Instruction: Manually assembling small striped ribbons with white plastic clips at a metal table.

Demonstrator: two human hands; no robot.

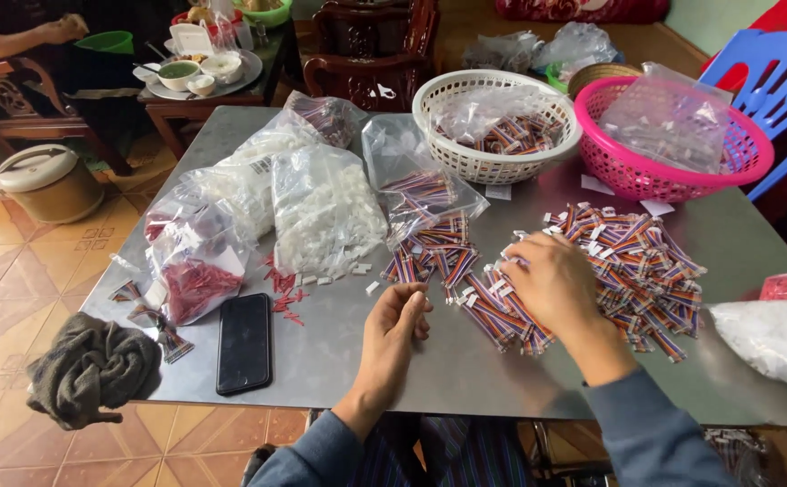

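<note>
Striped ribbon-cable pieces (628, 261) lie heaped at the right of the steel tabletop (466, 370), within easy reach; the right hand (551, 284) rests spread on the heap's left edge, whether its grip holds a piece I cannot tell. The left hand (393, 329) hovers half-curled, seemingly empty. Bags of white connectors (326, 212) sit farther left, baskets (493, 122) beyond; tiled floor around

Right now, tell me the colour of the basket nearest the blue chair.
Pink basket, openwork plastic, holding a clear bag; the head view shows it best.
</note>
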